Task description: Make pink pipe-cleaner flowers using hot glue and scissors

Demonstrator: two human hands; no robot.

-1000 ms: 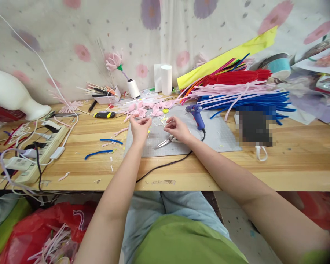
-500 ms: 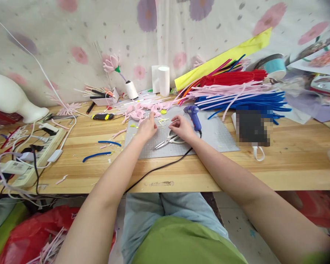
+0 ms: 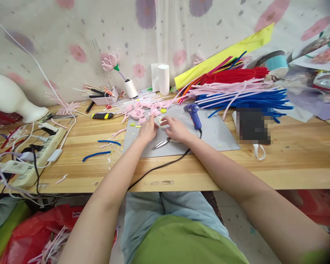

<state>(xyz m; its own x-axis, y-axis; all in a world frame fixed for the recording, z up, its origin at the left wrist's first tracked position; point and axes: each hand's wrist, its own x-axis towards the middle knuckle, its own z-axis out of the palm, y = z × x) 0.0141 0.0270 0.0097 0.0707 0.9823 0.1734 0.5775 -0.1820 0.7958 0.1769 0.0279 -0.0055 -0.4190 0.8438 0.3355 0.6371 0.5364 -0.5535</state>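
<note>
Strips (image 3: 159,119) at frame centre needed light handling; the right hand (image 3: 176,131) was loosely spread; I couldn't tell how the left hand (image 3: 147,132) gripped.

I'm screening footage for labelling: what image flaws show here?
Head view: wide-angle stretch enlarges the forearms toward the lower edge; right-hand corners darken; pixelation masks a dark object; pale strands between left hand and right hand look too fine to separate.

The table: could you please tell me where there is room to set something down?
The table is barest right of the right forearm, in front of the blurred dark object. A smaller patch lies between the power strip and short blue stems. Crowded: around left hand, right hand, scissors and pink petals.
</note>
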